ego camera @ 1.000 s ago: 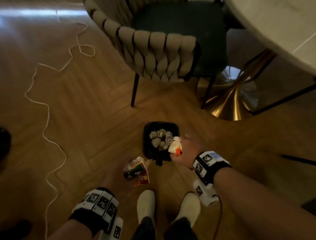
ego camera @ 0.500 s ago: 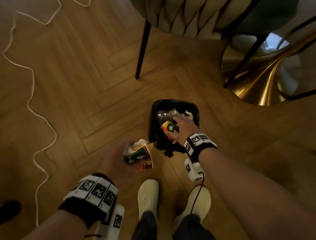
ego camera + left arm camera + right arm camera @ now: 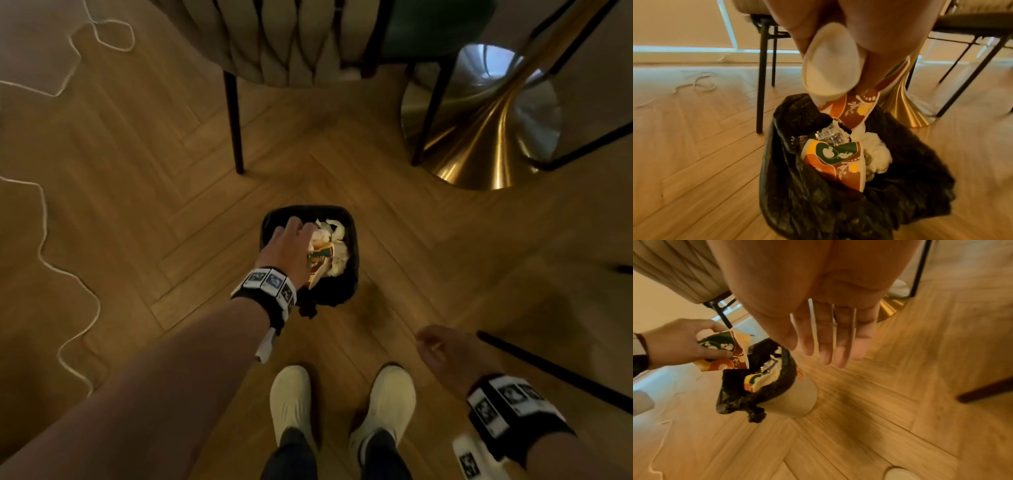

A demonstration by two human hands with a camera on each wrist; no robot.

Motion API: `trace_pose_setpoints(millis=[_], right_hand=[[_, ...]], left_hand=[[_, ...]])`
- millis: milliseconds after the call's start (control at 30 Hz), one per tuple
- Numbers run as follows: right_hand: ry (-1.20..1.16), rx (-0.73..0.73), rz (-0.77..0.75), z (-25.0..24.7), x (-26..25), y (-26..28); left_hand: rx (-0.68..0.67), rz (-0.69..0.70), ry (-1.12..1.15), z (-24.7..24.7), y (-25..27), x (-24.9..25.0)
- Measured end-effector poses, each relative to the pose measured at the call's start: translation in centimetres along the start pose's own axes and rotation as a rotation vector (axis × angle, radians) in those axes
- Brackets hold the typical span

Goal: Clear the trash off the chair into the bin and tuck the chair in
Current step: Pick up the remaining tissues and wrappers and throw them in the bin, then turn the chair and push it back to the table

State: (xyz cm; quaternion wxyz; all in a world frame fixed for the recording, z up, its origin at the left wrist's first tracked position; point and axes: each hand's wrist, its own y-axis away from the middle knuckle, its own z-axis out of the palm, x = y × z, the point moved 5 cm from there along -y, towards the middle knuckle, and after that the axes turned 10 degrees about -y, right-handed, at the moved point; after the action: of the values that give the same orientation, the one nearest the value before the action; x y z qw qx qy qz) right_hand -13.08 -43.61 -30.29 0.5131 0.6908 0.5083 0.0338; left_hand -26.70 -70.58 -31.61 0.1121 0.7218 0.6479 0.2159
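The small bin (image 3: 353, 240), lined with a black bag (image 3: 818, 203), stands on the wood floor in front of my feet. Inside lie a crushed patterned paper cup (image 3: 834, 159), white tissue (image 3: 877, 151) and clear wrapping. My left hand (image 3: 301, 236) is over the bin's mouth and grips a second crushed patterned cup (image 3: 855, 110) just above the trash. My right hand (image 3: 828, 344) hangs empty with straight fingers, to the right of the bin and near my body. The chair (image 3: 274, 44), with a woven beige back and a green seat, stands beyond the bin.
A gold table base (image 3: 486, 120) rises at the back right beside the chair's black legs (image 3: 234, 123). A white cord (image 3: 44, 240) snakes over the floor on the left. A dark bar (image 3: 548, 366) crosses the floor at the right. My white shoes (image 3: 291, 401) are just behind the bin.
My right hand dropped its cup into the bin and drew back to the right, empty. My left hand carried its cup from beside the bin to over its mouth.
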Motion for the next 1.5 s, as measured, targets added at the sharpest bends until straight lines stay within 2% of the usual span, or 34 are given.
trace_pose_setpoints(millis=[100,233,300,400,500,667,733,833,1000,1100,1267,1400,1500], right_hand=[[-0.026,-0.025,0.078,-0.1,4.4,1.7],[-0.025,-0.019,0.134,0.3,7.5,3.4],[-0.028,-0.018,0.135,0.5,7.6,4.0],[-0.027,-0.032,0.132,0.5,7.0,4.6],[-0.042,-0.029,0.141,0.1,5.8,5.5],[-0.025,-0.051,0.162,-2.2,2.2,10.1],[-0.01,-0.051,0.162,-3.8,0.5,13.2],[-0.032,-0.001,0.179,-6.4,-1.5,19.0],[-0.066,0.114,0.188,-10.2,-4.0,30.9],[-0.131,0.187,0.201,-10.7,-3.8,38.5],[-0.256,0.295,0.322,-8.3,1.0,49.6],[-0.328,0.337,0.442,-6.3,7.2,56.3],[-0.412,0.414,0.491,-5.8,12.6,60.7]], left_hand=[[-0.039,-0.026,-0.142,2.6,-1.4,0.7],[-0.248,-0.045,-0.181,5.9,-0.6,0.7],[-0.243,-0.049,-0.193,6.0,0.0,0.5],[-0.19,-0.067,-0.191,4.5,1.0,0.1],[-0.193,-0.105,-0.141,1.9,2.9,-0.3],[-0.298,-0.123,0.015,-3.4,9.5,0.9],[-0.411,-0.06,0.032,-6.0,13.2,2.4],[-0.493,0.039,0.025,-10.4,18.5,4.6],[-0.466,0.137,0.084,-16.5,25.7,7.3],[-0.472,0.28,0.002,-19.1,29.1,10.6],[-0.488,0.51,-0.129,-22.7,35.3,18.4],[-0.513,0.696,-0.23,-22.6,39.9,25.4],[-0.527,0.78,-0.316,-21.3,43.0,31.0]])
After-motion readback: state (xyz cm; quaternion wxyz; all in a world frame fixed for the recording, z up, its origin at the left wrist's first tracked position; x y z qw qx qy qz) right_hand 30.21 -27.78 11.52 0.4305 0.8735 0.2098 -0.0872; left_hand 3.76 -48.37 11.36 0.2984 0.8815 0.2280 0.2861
